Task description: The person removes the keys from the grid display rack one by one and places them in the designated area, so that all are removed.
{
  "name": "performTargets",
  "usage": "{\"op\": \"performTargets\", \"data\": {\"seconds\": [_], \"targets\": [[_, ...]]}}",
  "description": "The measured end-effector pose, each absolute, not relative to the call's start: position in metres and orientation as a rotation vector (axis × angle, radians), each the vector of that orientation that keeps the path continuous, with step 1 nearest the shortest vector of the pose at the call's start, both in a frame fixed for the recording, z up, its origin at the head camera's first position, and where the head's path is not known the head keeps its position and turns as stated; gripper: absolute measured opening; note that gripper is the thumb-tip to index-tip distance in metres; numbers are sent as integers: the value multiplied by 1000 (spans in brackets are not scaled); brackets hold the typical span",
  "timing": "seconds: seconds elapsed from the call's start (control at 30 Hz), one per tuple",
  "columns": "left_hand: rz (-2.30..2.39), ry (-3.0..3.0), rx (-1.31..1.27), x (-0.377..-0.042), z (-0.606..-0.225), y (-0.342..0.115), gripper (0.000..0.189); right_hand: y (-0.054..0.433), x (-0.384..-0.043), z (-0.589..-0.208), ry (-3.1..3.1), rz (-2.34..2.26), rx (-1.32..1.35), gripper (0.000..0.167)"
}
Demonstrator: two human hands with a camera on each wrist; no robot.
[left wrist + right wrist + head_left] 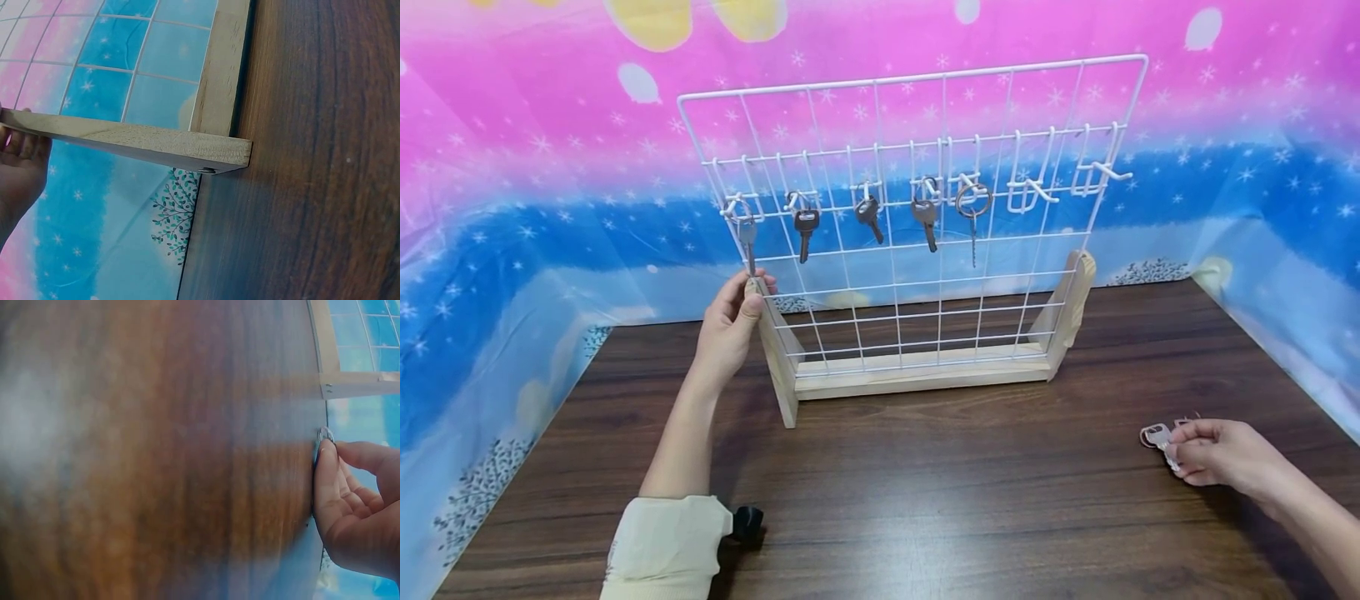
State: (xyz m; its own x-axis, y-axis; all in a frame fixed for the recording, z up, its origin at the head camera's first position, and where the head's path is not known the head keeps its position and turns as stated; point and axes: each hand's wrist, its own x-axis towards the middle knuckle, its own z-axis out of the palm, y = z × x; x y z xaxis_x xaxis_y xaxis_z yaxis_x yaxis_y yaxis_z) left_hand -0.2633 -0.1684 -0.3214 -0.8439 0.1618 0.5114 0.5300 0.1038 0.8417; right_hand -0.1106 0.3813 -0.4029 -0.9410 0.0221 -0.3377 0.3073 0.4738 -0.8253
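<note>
My left hand (pixel 726 325) grips the top of the left wooden upright (pixel 778 358) of a stand. In the left wrist view, the curled fingers of that hand (pixel 22 172) lie around the end of the wooden side piece (pixel 156 140). The stand carries a white wire grid (pixel 917 79), with several keys (pixel 807 221) hanging from its hooks. At the right of the table, my right hand (pixel 1228 454) pinches a silver key (pixel 1157 435) with a ring. A thin metal piece shows behind those fingers, its kind unclear. The right wrist view shows only the ring (pixel 327 432) clearly between thumb and fingers.
Two white hooks (pixel 1032 192) jut forward at the grid's right end. The stand's wooden base bar (pixel 917 375) rests on the dark brown table (pixel 880 483). A patterned pink and blue cloth (pixel 550 142) surrounds the table's back and sides. By the left sleeve is a black object (pixel 747 527).
</note>
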Motion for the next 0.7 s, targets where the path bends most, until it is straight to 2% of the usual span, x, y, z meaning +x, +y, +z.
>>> {"op": "performTargets", "data": {"seconds": [0.23,0.7], "targets": [[-1799,-2092,-686,-264,-322,-169,35,382,-111,-401,2469,-1420,354,34],[-1812,-2074,-700,-263,-322,-168,37,375,-110,-400,2782,-1101,374,20]]}}
